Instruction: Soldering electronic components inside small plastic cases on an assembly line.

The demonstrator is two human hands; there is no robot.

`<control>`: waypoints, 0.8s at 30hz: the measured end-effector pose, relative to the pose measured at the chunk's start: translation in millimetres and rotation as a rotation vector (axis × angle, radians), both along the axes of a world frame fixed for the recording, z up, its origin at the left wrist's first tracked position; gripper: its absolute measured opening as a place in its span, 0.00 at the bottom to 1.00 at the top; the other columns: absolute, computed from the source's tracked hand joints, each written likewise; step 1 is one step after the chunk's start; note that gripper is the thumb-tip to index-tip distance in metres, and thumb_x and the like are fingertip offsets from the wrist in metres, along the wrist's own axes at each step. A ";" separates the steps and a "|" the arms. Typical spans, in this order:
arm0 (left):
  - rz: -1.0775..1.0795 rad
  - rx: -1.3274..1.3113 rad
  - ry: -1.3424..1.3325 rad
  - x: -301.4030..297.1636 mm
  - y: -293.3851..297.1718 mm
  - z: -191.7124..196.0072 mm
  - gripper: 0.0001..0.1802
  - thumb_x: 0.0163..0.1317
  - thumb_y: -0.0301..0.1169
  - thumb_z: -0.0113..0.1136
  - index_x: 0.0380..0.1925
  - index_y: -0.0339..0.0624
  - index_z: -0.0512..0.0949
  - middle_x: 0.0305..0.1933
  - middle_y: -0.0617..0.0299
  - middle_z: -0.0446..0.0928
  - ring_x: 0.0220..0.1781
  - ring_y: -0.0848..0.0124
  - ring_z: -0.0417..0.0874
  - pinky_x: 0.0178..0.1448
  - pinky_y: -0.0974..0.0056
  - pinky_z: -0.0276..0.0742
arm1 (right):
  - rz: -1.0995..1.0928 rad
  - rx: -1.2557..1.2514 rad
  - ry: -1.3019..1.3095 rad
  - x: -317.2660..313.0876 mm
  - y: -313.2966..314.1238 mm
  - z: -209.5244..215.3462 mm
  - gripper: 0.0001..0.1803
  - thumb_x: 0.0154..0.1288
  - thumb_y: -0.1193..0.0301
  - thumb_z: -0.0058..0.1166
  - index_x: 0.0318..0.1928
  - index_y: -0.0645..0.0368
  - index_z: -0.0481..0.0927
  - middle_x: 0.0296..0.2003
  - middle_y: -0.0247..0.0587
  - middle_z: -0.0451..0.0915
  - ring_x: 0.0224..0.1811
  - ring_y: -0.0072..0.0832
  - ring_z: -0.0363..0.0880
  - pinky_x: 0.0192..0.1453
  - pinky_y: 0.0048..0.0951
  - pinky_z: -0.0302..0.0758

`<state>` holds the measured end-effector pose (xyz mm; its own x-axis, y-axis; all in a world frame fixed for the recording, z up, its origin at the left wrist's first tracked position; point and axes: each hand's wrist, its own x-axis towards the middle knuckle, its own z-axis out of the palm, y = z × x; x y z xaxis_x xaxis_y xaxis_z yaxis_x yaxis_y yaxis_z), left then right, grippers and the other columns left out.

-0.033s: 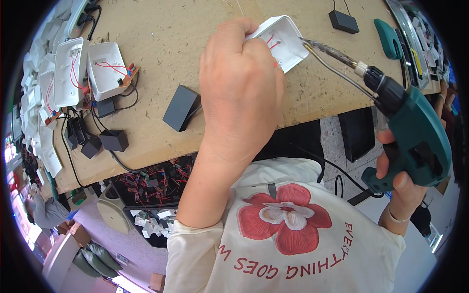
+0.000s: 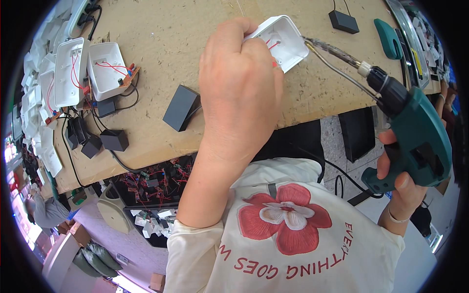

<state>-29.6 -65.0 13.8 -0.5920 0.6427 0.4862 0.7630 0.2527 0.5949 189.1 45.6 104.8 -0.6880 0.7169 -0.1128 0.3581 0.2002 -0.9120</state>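
Note:
My left hand (image 2: 239,88) is closed on a white plastic case (image 2: 288,36), an open shell with thin red wires inside. The back of the hand hides the case's near end and what the fingertips touch. A green soldering gun (image 2: 422,132) with a dark, worn tip and a thin curved metal tube is gripped in my right hand (image 2: 403,183). Its tip lies at the right rim of the case; I cannot tell whether they touch. Beside my left wrist rests a dark grey box (image 2: 181,108) with a cable running under the wrist.
More white cases (image 2: 105,88) with red wires and small circuit boards sit at the left, near black boxes (image 2: 114,140) and cables. Another black box (image 2: 344,22) is at the far right. Below the table edge, a black tray (image 2: 154,188) holds wired boards.
The soldering gun has shifted very slightly right, its tip moving a little along the case's rim. My left hand and the case are almost unchanged.

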 end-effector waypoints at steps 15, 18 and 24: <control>0.022 0.019 -0.017 -2.1 2.2 -0.9 0.09 0.37 0.18 0.59 0.22 0.29 0.74 0.40 0.47 0.71 0.39 0.53 0.75 0.44 0.58 0.71 | -0.021 -0.056 0.146 17.2 8.4 -11.1 0.45 0.48 0.49 0.63 0.56 0.70 0.60 0.43 0.52 0.75 0.20 0.18 0.72 0.20 0.15 0.70; 0.035 0.018 -0.037 -3.9 1.1 -0.4 0.08 0.38 0.18 0.58 0.22 0.28 0.74 0.40 0.46 0.72 0.38 0.53 0.75 0.44 0.58 0.72 | -0.066 -0.088 0.172 13.5 5.5 -11.0 0.47 0.43 0.50 0.68 0.56 0.69 0.62 0.40 0.55 0.76 0.19 0.21 0.76 0.20 0.15 0.74; 0.041 0.008 -0.156 -9.7 1.8 2.7 0.09 0.48 0.19 0.53 0.30 0.23 0.75 0.43 0.52 0.74 0.32 0.66 0.80 0.30 0.68 0.79 | -0.114 -0.151 0.235 19.8 3.6 -15.2 0.44 0.46 0.52 0.66 0.55 0.70 0.63 0.41 0.56 0.75 0.20 0.22 0.75 0.21 0.17 0.73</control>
